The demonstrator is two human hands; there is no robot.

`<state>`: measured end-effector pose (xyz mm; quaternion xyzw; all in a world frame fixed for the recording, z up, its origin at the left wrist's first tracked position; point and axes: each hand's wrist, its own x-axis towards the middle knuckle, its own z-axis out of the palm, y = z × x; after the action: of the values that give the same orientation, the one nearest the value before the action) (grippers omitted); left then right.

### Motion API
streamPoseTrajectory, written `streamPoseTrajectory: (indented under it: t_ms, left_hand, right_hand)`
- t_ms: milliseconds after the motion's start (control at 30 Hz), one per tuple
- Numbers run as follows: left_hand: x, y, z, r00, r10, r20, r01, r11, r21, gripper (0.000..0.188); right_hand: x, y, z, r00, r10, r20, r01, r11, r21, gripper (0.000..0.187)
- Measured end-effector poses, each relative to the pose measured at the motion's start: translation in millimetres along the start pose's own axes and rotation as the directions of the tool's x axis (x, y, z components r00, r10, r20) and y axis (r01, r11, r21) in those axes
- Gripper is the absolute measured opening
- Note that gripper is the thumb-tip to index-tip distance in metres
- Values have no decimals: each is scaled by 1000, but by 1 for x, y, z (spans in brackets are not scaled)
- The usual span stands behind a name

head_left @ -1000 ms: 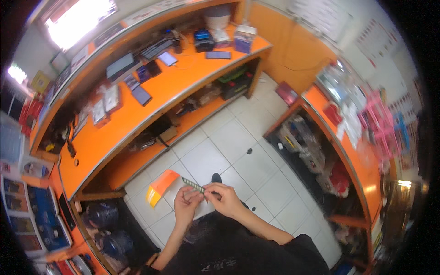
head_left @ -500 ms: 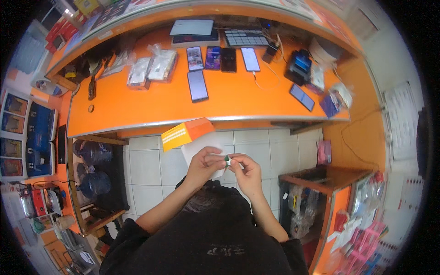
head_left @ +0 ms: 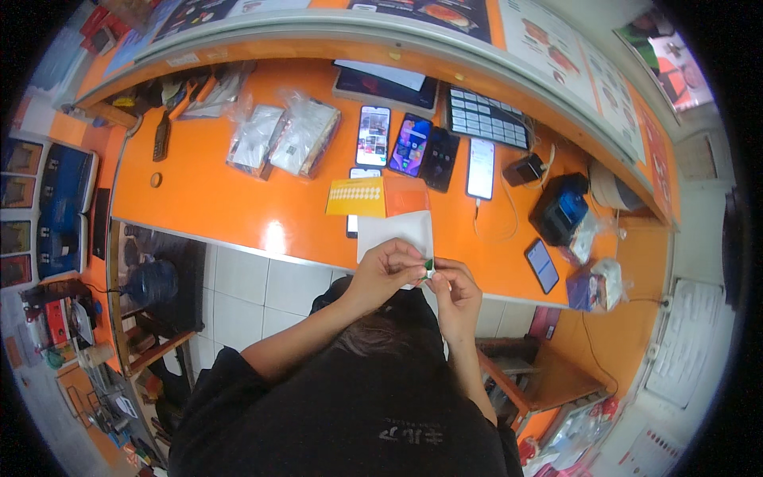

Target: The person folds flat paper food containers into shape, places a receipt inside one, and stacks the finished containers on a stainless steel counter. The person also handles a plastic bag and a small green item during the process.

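Observation:
My left hand (head_left: 388, 275) and my right hand (head_left: 456, 292) meet in front of my chest, fingertips pinched together. Between them is a small green and white piece (head_left: 430, 268), too small to name for certain. An unfolded card (head_left: 395, 229) with a white panel and yellow and orange outer panels spreads out beyond my left fingers, over the desk's near edge. My left hand covers its lower part, so whether the hand grips the card too is hidden.
On the orange desk (head_left: 230, 203) lie several phones, one being a lit phone (head_left: 480, 168) on a white cable. Plastic-wrapped boxes (head_left: 306, 139) sit left of them. A calculator-like keypad (head_left: 487, 117) is behind. A dark device (head_left: 560, 208) stands at right; a water jug (head_left: 151, 280) is below left.
The view has shifted and turned, with the desk now closer. My hands and the card have come over the desk's near edge, the card covering part of a phone. Both hands keep their pinch.

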<state>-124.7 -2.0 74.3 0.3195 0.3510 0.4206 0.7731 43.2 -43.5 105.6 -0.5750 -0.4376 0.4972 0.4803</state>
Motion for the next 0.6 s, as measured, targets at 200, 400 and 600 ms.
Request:
streamPoseTrajectory:
  t_ms: [200, 400, 600]
  left_hand:
    - [32, 0, 8, 992, 32, -119, -36, 999, -32, 19]
    - [60, 5, 15, 981, 13, -194, -27, 997, -71, 17]
    - [83, 5, 15, 975, 38, -220, -46, 998, -33, 16]
  right_hand:
    - [51, -2, -15, 992, 53, 118, -55, 998, 12, 5]
    - [88, -2, -31, 972, 125, 198, -127, 992, -1, 3]
    - [115, -7, -35, 974, 66, 216, -51, 996, -74, 2]
